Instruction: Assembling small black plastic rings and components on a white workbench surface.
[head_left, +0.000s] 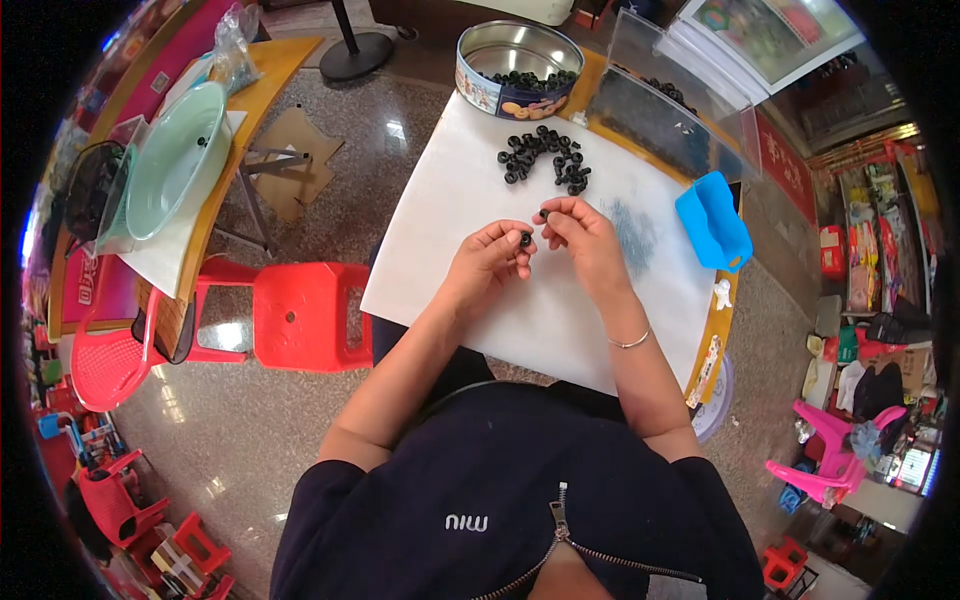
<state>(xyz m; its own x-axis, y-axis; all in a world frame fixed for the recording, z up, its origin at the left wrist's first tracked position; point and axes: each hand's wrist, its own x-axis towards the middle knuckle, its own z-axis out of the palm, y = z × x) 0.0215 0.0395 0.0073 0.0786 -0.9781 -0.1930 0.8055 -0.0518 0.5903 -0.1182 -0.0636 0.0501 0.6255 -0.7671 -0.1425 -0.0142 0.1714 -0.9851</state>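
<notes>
Over the white-covered table, my left hand is closed on a small black ring-shaped part, pinched between thumb and fingers. Close beside it, my right hand pinches another small black piece; its exact kind is too small to tell. The two pieces are a little apart. Beyond my hands lies a loose cluster of similar black round parts. Many fine, dark, thin bits are spread on the white surface to the right of my right hand.
A round tin with black parts inside stands at the far edge, beside a clear plastic box. A blue plastic bin sits at the right edge. Left are a red stool and another table with a pale green basin.
</notes>
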